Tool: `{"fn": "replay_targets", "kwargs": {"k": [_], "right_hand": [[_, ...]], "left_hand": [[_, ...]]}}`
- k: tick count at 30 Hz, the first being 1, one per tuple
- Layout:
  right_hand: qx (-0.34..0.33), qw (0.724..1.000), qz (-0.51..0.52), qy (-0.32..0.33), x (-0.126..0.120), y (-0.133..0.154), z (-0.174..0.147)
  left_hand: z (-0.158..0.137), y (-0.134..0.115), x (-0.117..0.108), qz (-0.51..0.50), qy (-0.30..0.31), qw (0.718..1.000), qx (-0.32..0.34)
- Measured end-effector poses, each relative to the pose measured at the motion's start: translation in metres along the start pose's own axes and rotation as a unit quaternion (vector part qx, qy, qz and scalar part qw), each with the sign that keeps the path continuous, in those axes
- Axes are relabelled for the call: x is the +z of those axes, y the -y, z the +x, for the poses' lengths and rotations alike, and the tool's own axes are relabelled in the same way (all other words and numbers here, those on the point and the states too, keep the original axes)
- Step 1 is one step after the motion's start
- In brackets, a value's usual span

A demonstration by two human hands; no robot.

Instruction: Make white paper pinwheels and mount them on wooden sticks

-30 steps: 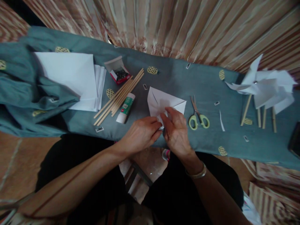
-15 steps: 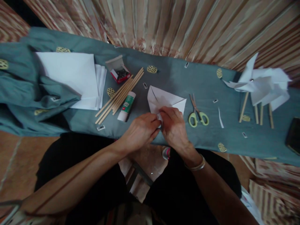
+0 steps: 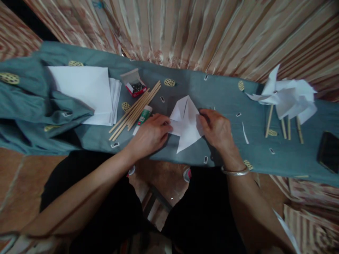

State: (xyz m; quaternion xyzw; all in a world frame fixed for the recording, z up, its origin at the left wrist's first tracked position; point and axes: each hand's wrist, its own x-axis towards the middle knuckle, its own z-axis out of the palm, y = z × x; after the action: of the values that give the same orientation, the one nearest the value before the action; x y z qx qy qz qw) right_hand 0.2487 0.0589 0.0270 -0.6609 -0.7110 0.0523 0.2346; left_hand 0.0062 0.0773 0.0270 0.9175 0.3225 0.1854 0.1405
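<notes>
A white sheet of paper (image 3: 188, 123) with slits cut toward its middle lies in front of me, its points spread. My left hand (image 3: 152, 134) pinches its left corner. On the opposite side, my right hand (image 3: 215, 128) has thumb and fingers closed on the right edge. The glue stick (image 3: 144, 115) is partly covered by my left hand. The scissors are hidden behind my right hand.
Wooden sticks (image 3: 136, 109) lie left of the paper, near an open red box of pins (image 3: 137, 87). A paper stack (image 3: 82, 91) is farther left. Finished paper pinwheels (image 3: 288, 97), a paper strip (image 3: 245, 133) and a black phone (image 3: 329, 151) are to the right.
My hands have moved apart from their meeting point at the paper's near corner to its two sides. The paper has turned and its cut points have opened. My right hand now covers the scissors.
</notes>
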Motion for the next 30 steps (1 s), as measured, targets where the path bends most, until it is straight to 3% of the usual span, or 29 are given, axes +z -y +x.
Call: {"fn": "replay_targets", "kwargs": {"k": [6, 12, 16, 21, 25, 30], "right_hand": [[0.069, 0.998, 0.008, 0.015, -0.013, 0.001, -0.031], [0.024, 0.998, -0.003, -0.049, -0.014, 0.007, -0.043], [-0.002, 0.998, 0.036, -0.043, -0.013, 0.01, -0.045], [-0.005, 0.997, 0.076, -0.011, -0.011, 0.014, -0.048], [0.037, 0.983, 0.179, 0.012, -0.01, 0.009, -0.049], [0.058, 0.935, 0.342, 0.074, -0.011, 0.004, -0.046]], "left_hand": [[0.007, 0.016, -0.003, 0.022, -0.019, 0.999, -0.018], [0.002, -0.009, 0.0, 0.014, -0.08, 0.996, 0.023], [-0.005, -0.033, 0.01, -0.011, -0.002, 0.996, 0.086], [-0.005, -0.043, 0.018, 0.025, 0.041, 0.996, 0.079], [-0.007, -0.04, 0.019, 0.037, 0.032, 0.995, 0.084], [-0.011, -0.036, 0.018, -0.02, -0.012, 0.999, 0.036]]}}
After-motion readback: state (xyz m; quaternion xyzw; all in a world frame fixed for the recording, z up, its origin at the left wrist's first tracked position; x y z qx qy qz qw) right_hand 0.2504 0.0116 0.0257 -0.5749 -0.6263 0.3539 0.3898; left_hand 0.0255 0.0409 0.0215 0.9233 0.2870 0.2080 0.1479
